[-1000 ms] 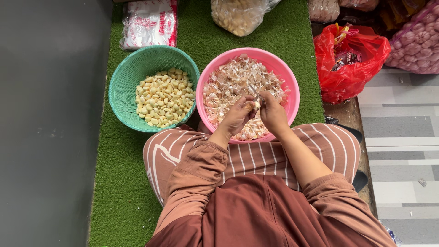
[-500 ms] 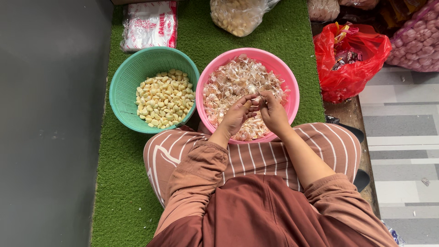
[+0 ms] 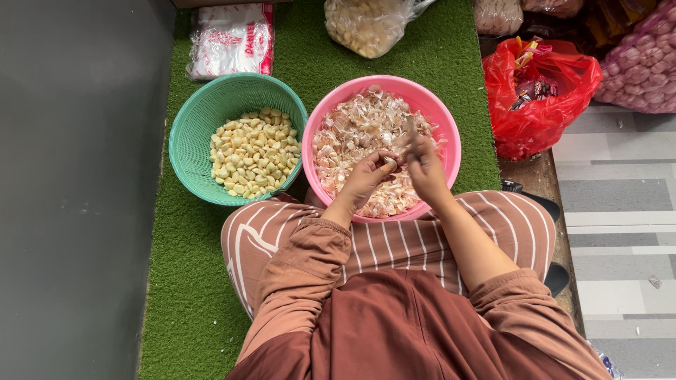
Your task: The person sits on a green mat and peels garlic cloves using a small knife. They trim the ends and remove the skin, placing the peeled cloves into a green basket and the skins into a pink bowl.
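Over a pink bowl [image 3: 451, 134] full of papery garlic skins [image 3: 352, 134], my left hand [image 3: 367, 179] pinches a pale garlic clove [image 3: 389, 165]. My right hand [image 3: 424, 169] is right beside it, fingers closed on a small knife [image 3: 411, 134] whose blade points up and away. Both hands meet above the near half of the bowl. To the left stands a green basket [image 3: 193, 134] holding several peeled yellow-white cloves [image 3: 253, 151].
Bowls sit on a green artificial-grass mat [image 3: 176, 281] in front of my striped knees. A white packet [image 3: 229, 39] and a clear bag of cloves [image 3: 366, 24] lie behind. A red plastic bag [image 3: 531, 98] and a pink mesh sack [image 3: 641, 67] are at the right.
My hands have stayed over the pink bowl, working the clove. The right hand has lifted slightly, and the knife blade now sticks up above the fingers.
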